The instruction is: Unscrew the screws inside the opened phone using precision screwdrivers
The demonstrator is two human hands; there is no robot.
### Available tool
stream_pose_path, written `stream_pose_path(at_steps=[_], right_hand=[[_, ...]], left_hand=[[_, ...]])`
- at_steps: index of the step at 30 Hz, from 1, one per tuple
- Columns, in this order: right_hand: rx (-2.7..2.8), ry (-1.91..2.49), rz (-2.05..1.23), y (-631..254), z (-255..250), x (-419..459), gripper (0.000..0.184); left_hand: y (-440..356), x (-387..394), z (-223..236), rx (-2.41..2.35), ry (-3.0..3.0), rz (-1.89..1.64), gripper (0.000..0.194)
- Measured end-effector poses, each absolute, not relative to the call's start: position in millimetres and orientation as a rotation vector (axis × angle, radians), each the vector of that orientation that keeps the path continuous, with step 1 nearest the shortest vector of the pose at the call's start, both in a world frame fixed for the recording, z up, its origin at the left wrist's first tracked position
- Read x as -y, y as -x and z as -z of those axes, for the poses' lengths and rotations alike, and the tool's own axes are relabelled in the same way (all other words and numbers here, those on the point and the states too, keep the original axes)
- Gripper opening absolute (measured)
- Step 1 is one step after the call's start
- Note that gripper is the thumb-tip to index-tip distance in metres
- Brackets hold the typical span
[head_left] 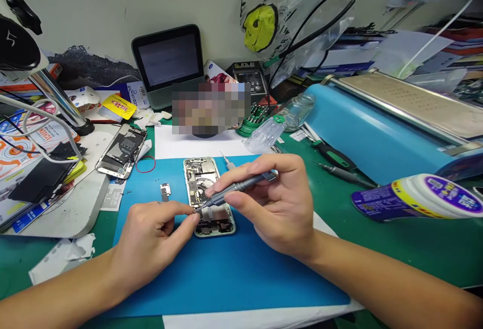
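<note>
Before me the phone [216, 214] lies opened, its innards facing up and its long side running away from me, slightly aslant; it has a pale rim with rounded corners, dark and gold-toned boards down its left side, a silvery block near the far end, a round dark-and-white patch about the middle and blackish parts at the near end. It rests on a smooth, matte blue mat [226, 278]; under that spreads the green bench [392, 253], with a sheet of white paper [169, 143] at 12 o'clock.

Taking the phone as my dial's centre, my left hand [151, 233] sits at 8 o'clock, thumb and forefinger drawn together over the phone's left edge, at the tip of the driver; whether they pinch that tip or some tiny part, I cannot tell. My right hand [283, 213] comes in from 3 o'clock, grasping the driver [241, 185], a slim grey rod with a metallic look, slanted down across the phone.

At 9 o'clock lies a small metal plate [165, 190], pale with dark spots; at 10, a thin red band [146, 164] and beyond it a second opened phone [123, 150], its battery black; at 1, a clear glass jar [300, 110]; at 3, a tipped purple-and-white tub [415, 195], glossy and rounded.
</note>
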State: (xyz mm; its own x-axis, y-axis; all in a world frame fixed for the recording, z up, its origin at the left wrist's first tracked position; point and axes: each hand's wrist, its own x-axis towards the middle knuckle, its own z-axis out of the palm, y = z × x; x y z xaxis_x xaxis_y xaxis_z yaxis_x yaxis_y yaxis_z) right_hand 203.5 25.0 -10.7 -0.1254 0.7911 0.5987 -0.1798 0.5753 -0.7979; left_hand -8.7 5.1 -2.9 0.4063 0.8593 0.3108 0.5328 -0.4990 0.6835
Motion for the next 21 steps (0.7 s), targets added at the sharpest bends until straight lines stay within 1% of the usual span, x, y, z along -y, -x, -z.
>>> stream_pose_path(at_steps=[6,21], right_hand=[[1.5,0.565,-0.886,-204.7,9.6,-25.3,0.035],[1.493,0.589,-0.892,-204.8,9.7,-23.9,0.036]], left_hand=[[8.7,-5.8,3.8,-1.179,-2.189,-0.896,0.014],[8.3,-5.0,1.5,-1.174,-2.228,-0.919,0.012]])
